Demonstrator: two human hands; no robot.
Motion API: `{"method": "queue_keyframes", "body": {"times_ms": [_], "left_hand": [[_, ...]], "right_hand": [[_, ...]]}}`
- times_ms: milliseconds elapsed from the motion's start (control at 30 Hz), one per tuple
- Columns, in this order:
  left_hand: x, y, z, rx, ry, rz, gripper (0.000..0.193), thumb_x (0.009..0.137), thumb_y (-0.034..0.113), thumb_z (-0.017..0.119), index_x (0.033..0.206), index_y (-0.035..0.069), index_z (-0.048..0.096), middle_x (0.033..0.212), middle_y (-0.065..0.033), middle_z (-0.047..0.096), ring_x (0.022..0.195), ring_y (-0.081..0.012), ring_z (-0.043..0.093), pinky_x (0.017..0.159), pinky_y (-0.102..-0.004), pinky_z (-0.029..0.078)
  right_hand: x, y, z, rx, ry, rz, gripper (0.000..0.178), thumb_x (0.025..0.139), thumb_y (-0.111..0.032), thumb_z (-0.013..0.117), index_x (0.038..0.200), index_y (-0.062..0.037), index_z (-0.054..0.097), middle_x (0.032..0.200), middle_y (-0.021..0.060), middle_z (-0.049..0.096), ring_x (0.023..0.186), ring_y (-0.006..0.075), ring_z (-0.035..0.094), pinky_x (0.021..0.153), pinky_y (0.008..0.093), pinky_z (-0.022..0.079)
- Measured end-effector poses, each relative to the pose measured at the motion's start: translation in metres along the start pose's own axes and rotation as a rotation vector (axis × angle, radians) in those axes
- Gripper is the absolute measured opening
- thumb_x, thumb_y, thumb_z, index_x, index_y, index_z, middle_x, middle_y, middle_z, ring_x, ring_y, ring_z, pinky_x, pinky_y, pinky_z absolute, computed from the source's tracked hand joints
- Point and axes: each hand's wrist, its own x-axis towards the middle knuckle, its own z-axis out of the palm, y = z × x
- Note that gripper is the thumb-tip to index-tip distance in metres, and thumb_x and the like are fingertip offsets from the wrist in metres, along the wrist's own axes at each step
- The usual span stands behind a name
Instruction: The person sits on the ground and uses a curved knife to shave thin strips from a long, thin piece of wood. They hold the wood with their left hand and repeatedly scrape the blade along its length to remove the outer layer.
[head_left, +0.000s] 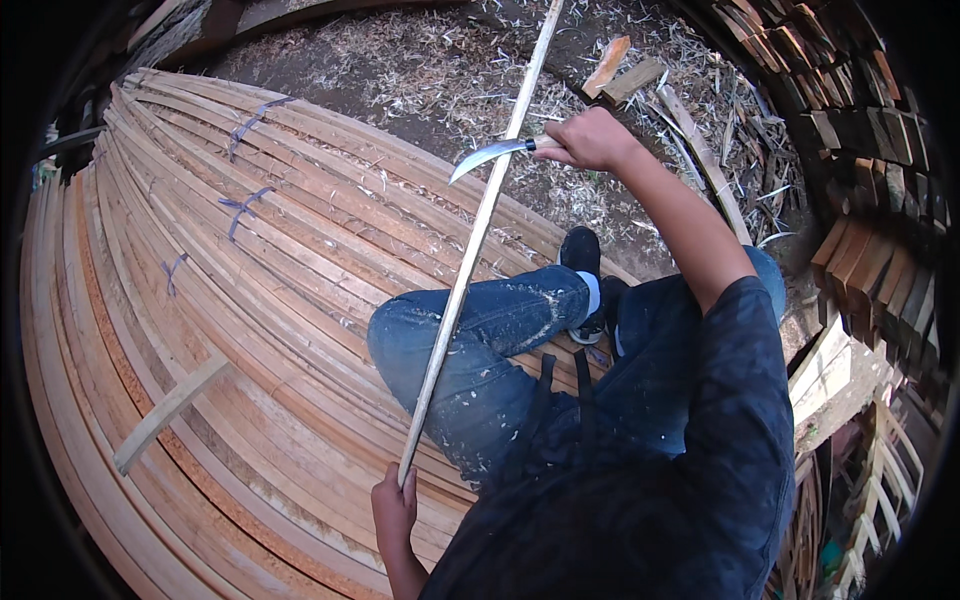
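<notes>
A long, pale wooden strip (pixel 470 255) slants across my lap, from the lower middle to the top of the head view. Its near end is in my left hand (pixel 395 505), the fingers wrapped round it. My right hand (pixel 590 138) grips the wooden handle of a curved knife (pixel 487 157), a sickle-like blade with its tip turned to the left. The blade lies across the strip, well up from my left hand; whether its edge bites into the wood I cannot tell. The strip rests by my bent knee (pixel 405 330), over my flecked jeans.
Bundles of long wooden strips (pixel 250 330), tied with purplish bands (pixel 240 213), spread beneath me and to the left. A short slat (pixel 170 413) lies across them. Shavings (pixel 400 75) cover the ground ahead. Offcuts (pixel 632 80) lie beyond my right hand, and stacked wood (pixel 870 265) stands at the right.
</notes>
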Motion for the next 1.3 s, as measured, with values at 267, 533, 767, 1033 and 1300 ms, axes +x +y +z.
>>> {"method": "queue_keyframes", "body": {"times_ms": [267,533,767,1033,1300], "left_hand": [[0.001,0.002,0.001,0.040,0.056,0.034,0.025,0.090,0.021,0.058,0.080,0.001,0.049,0.057,-0.0229,0.052,0.056,-0.0427,0.055,0.049,-0.0458,0.040],[-0.004,0.001,0.005,0.025,0.032,0.037,0.023,0.090,0.021,0.058,0.083,0.001,0.051,0.059,-0.0232,0.053,0.058,-0.0426,0.056,0.050,-0.0456,0.041],[0.003,0.008,0.002,-0.005,0.042,0.052,0.023,0.090,0.021,0.058,0.083,0.000,0.051,0.059,-0.0240,0.053,0.058,-0.0433,0.056,0.050,-0.0457,0.041],[-0.001,0.005,0.002,0.025,0.043,0.036,0.022,0.090,0.020,0.058,0.083,0.000,0.052,0.059,-0.0240,0.053,0.057,-0.0427,0.056,0.050,-0.0456,0.041],[-0.001,0.006,0.007,0.022,0.054,0.052,0.022,0.090,0.021,0.058,0.084,0.000,0.052,0.059,-0.0242,0.054,0.058,-0.0431,0.056,0.051,-0.0463,0.041]], "right_hand": [[-0.002,0.041,0.001,-0.073,0.058,0.666,0.062,0.089,-0.064,0.037,0.088,-0.0084,0.063,0.072,0.0097,0.068,0.068,0.0295,0.067,0.061,0.0427,0.052],[-0.012,0.050,0.007,-0.084,0.036,0.772,0.057,0.093,-0.058,0.036,0.090,-0.0104,0.067,0.074,0.0113,0.068,0.071,0.0286,0.068,0.058,0.0408,0.052],[-0.035,0.042,0.015,0.000,-0.097,1.028,0.057,0.092,-0.057,0.041,0.098,-0.0091,0.070,0.096,0.0123,0.070,0.092,0.0280,0.068,0.075,0.0391,0.053],[-0.025,0.032,-0.029,0.050,0.324,0.764,0.064,0.089,-0.065,0.039,0.086,-0.0078,0.069,0.071,0.0162,0.067,0.071,0.0330,0.067,0.062,0.0427,0.052],[-0.017,0.061,-0.005,0.055,0.073,0.968,0.067,0.087,-0.067,0.039,0.084,-0.0069,0.067,0.072,0.0161,0.067,0.070,0.0330,0.067,0.063,0.0428,0.053]]}}
